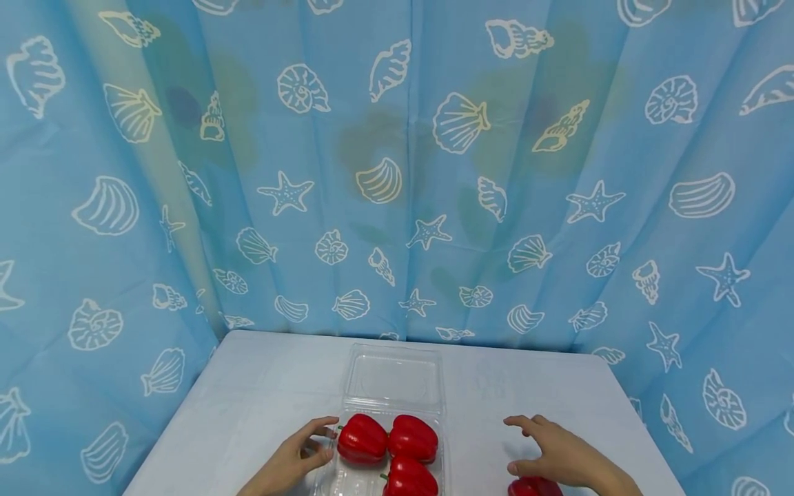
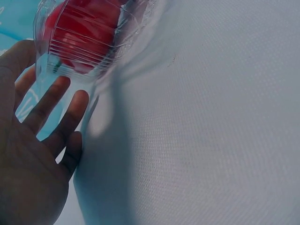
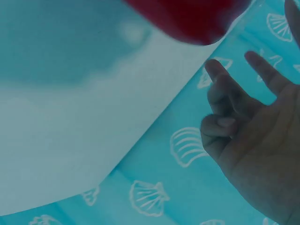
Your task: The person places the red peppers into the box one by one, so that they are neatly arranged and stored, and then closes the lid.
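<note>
A clear plastic clamshell box [image 1: 329, 475] stands with its lid [image 1: 393, 375] laid back, and three red bell peppers [image 1: 412, 438] sit in its base. My left hand [image 1: 288, 460] is at the box's left side, fingers spread and slightly bent; the left wrist view shows the fingertips close by the box wall [image 2: 79, 56], and whether they touch it I cannot tell. Over on the right, my right hand [image 1: 558, 451] hovers above another red bell pepper [image 1: 535, 487], thumb and fingers apart. In the right wrist view a gap separates the fingers from that pepper [image 3: 201, 21].
A white-covered table [image 1: 273, 375] lies under everything. Blue curtains [image 1: 397, 172] printed with shells and starfish hang behind the table and along both sides. The table's right edge runs not far beyond the right hand.
</note>
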A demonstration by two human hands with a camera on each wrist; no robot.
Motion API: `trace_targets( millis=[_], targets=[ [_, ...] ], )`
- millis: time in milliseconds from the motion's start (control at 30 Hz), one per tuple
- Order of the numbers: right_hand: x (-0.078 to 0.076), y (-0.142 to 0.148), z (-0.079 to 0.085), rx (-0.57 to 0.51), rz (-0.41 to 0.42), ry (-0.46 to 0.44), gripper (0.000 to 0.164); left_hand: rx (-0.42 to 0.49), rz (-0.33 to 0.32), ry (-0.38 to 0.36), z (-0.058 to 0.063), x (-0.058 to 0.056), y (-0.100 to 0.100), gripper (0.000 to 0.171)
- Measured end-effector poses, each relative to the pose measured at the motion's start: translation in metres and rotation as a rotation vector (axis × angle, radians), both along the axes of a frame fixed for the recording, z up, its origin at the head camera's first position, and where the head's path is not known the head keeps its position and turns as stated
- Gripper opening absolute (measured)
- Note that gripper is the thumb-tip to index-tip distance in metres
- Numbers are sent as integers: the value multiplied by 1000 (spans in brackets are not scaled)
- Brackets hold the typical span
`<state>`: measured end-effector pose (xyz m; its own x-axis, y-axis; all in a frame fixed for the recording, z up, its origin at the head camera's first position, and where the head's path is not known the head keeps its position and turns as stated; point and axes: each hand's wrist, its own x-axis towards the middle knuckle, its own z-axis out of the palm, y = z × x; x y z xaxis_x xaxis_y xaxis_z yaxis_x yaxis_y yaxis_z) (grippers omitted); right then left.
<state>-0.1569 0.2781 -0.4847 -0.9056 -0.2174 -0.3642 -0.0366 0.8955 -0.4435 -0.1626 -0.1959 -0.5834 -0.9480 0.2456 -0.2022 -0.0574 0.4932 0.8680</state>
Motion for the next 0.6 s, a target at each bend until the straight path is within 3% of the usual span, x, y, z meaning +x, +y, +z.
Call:
trace_targets(
  millis=[200,400,600],
  targets=[
    [1,18,-18,-49,-52,-139,88,3,-8,9,-1,1,-1,72],
    [9,27,-28,-140,-162,-226,102,13,-34,32,0,2,-1,69],
    [14,28,-28,-181,-182,-275,89,12,-50,43,-2,1,-3,67]
  ],
)
